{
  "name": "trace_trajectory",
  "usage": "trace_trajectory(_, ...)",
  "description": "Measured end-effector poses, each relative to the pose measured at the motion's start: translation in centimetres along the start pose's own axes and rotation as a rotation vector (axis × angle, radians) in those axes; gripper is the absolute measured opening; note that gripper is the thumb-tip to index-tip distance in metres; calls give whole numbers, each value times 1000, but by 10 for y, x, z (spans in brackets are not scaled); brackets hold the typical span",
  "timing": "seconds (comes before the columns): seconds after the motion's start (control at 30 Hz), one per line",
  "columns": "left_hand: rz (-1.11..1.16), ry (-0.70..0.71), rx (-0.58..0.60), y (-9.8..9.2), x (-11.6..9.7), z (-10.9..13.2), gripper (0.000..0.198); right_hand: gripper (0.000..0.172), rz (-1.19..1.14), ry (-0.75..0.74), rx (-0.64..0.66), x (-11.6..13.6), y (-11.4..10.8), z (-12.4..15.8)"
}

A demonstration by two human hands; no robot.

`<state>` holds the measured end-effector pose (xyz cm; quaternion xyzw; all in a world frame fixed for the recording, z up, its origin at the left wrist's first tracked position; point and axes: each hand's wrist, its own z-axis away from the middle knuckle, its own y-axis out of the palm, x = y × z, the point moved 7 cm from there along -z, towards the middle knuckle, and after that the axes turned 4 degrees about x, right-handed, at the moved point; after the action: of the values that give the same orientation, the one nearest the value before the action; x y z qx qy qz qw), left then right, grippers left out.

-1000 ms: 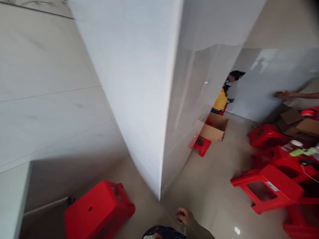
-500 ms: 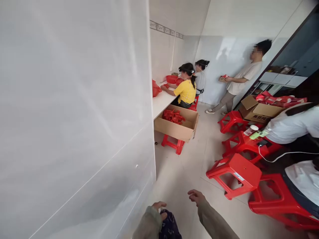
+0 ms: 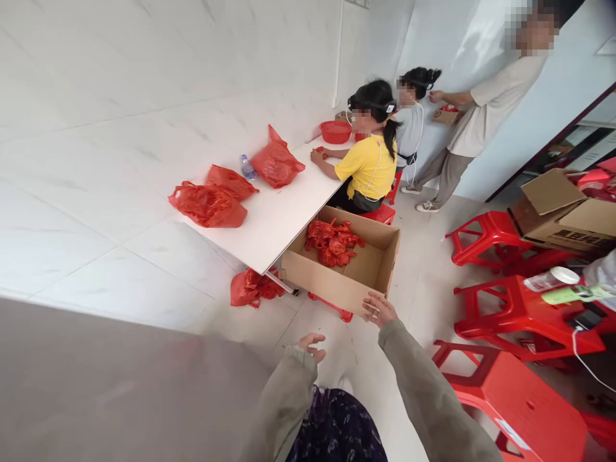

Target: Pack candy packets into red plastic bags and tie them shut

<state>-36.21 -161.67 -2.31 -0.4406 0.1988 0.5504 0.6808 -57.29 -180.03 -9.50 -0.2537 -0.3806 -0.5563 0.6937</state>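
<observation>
My left hand [image 3: 312, 346] hangs over the floor with its fingers apart and nothing in it. In front of the cardboard box [image 3: 332, 287], my right hand [image 3: 380, 309] is stretched out, fingers spread and empty; whether it touches the box's near corner I cannot tell. Inside the open box lie several crumpled red plastic bags [image 3: 337, 247]. The box rests on a red stool [image 3: 345, 316], mostly hidden below it, beside the white table [image 3: 283, 221].
Red bags [image 3: 212, 204] and a water bottle [image 3: 247, 168] stand on the table; another red bag [image 3: 248, 289] lies beneath. A person in yellow [image 3: 363, 173] sits there, others behind. Red stools [image 3: 534, 398] and a carton [image 3: 572, 212] line the right.
My view has come forward past the wall's edge, so the whole table shows and the box is nearer. My right hand now overlaps the box's near corner. Both hands remain empty.
</observation>
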Motion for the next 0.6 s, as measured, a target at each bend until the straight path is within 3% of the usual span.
trace_trajectory(0.13, 58, 62, -49, -17, -51, -128, 41, 48, 165, 0, 24, 38, -13, -124)
trace_trajectory(0.27, 43, 70, -121, -45, -76, -253, 39, 49, 382, 36, 44, 38, 1, -247)
trace_trajectory(0.4, -93, 36, -194, -78, -81, -369, 38, 90, 558, -26, -6, 29, 37, -357)
trace_trajectory(0.47, -209, 7, -219, -93, -81, -422, 47, 106, 711, -89, -17, 25, 65, -406)
trace_trajectory(0.6, -444, -10, -214, -109, -84, -521, 83, 115, 1050, -133, -17, 6, 120, -486)
